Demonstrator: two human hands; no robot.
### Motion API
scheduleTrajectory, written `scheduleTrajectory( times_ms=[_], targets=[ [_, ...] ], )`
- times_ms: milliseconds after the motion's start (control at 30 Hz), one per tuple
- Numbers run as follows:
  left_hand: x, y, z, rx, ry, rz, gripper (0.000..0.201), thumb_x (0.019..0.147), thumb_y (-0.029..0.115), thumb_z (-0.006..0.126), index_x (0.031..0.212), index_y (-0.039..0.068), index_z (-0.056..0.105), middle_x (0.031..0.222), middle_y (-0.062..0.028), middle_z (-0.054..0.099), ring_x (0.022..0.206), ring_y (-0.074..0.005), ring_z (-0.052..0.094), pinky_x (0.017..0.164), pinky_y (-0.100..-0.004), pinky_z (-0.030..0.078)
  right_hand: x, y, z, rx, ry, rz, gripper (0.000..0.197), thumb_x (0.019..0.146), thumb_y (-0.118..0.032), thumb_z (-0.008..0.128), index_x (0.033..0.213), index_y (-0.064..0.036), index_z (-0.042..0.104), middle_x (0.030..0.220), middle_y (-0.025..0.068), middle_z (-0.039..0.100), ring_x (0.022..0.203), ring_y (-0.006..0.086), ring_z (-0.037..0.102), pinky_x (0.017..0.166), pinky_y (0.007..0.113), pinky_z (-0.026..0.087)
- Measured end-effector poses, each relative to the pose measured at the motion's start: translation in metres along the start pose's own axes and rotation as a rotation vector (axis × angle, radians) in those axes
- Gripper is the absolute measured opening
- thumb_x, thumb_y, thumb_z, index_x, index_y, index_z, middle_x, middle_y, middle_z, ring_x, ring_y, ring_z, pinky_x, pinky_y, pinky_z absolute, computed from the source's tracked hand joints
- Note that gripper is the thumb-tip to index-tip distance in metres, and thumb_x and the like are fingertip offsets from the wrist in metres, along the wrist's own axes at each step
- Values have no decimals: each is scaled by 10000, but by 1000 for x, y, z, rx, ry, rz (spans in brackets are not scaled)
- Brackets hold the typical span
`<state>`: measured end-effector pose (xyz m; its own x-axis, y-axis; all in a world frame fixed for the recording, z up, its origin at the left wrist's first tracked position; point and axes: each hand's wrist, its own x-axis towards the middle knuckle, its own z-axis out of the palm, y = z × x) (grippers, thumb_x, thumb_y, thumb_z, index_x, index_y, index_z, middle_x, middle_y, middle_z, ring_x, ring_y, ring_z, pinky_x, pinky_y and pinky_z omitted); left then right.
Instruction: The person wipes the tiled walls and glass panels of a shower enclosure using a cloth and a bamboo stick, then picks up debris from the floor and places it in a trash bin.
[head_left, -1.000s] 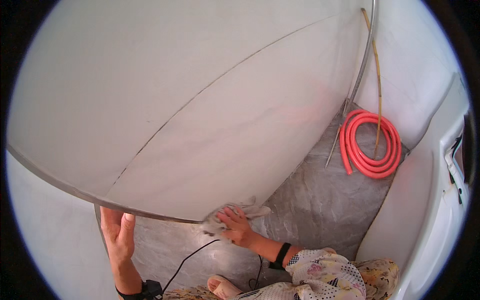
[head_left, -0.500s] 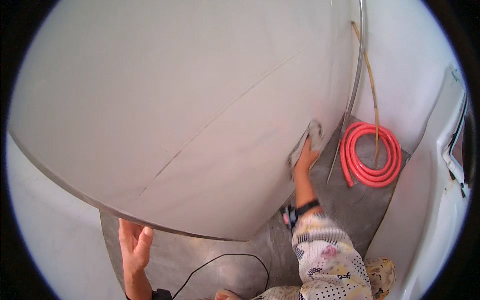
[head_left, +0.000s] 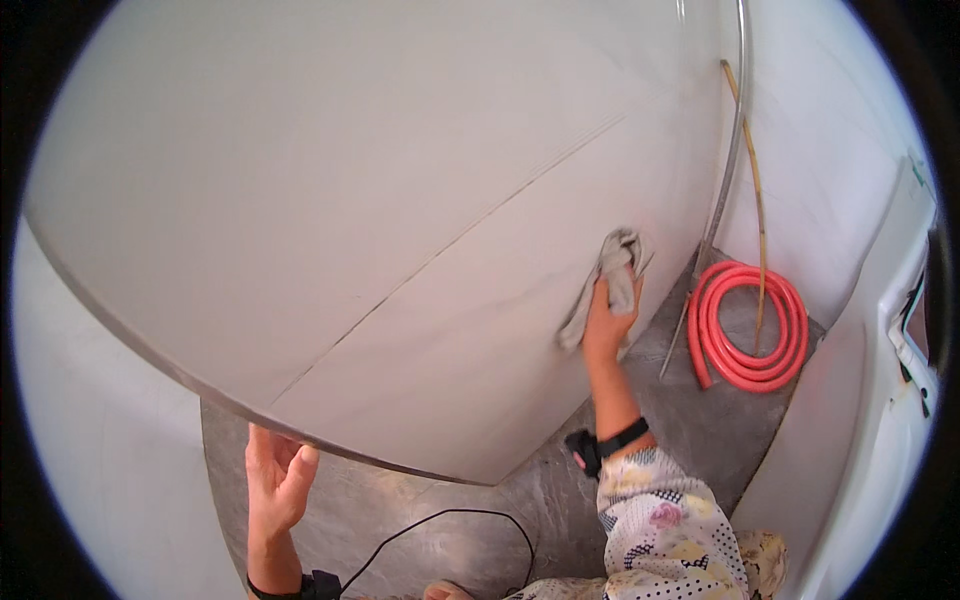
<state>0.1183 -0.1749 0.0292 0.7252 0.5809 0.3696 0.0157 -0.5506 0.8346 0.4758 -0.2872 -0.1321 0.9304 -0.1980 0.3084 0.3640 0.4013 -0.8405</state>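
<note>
A large off-white panel [head_left: 330, 180] fills much of the view, with a thin straight line across its face and a dark lower edge. My left hand [head_left: 277, 482] grips that lower edge from below; its thumb shows and the fingertips are hidden behind the panel. At the panel's right part, my right hand [head_left: 608, 322] has a crumpled grey cloth [head_left: 618, 250] pressed to the surface, its fingers partly covered by the folds. Part of the cloth hangs down to the left of the hand.
A coiled red hose [head_left: 705, 350] lies on the grey floor [head_left: 390, 500] at the right, beside a bamboo stick [head_left: 757, 200] and a metal tube [head_left: 735, 150] leaning on the wall. A white moulded piece [head_left: 850, 400] stands far right. A black cable [head_left: 450, 511] loops near my legs.
The view has shifted a little, so the panel and hose sit slightly lower and to the right. My right hand has slid the cloth slightly up and left over the panel; my left hand keeps its grip.
</note>
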Motion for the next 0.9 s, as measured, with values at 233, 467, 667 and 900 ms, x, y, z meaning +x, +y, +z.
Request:
scheduleTrajectory(
  times_ms=[233, 467, 667, 900],
  targets=[
    [-8, 3, -20, -8, -23, -14, 590, 842, 110, 561, 1339, -37, 278, 1239, -147, 468, 1136, -231, 484, 954, -379, 399, -89, -55, 23, -472, -429, -673, 381, 790, -49, 559, 1166, 9, 542, 1154, 193, 567, 1124, 388, 494, 1021, 476, 303],
    [-2, 3, -10, -63, -108, 50, 650, 840, 104, 561, 1380, -26, 224, 1283, -160, 430, 1140, -237, 490, 918, -382, 460, -4, -115, 69, -24, -125, -382, 326, 846, -62, 572, 1159, 25, 542, 1179, 173, 560, 1105, 336, 508, 985, 454, 355],
    [1, 3, -27, -36, -128, 41, 722, 841, 145, 598, 1409, -14, 182, 1332, -163, 392, 1185, -261, 457, 919, -387, 460, -133, -158, 80, -51, -856, -1116, 172, 800, -287, 626, 940, -197, 666, 1179, 111, 596, 1166, 279, 523, 1022, 475, 296],
    [3, 1, -23, -11, -161, 41, 778, 809, 104, 621, 1426, 1, 159, 1381, -175, 336, 1246, -278, 402, 923, -405, 463, -83, -134, 63, -139, -686, -925, 163, 800, -221, 634, 917, -110, 649, 1208, 186, 555, 1151, 368, 515, 975, 497, 355]
  ],
)
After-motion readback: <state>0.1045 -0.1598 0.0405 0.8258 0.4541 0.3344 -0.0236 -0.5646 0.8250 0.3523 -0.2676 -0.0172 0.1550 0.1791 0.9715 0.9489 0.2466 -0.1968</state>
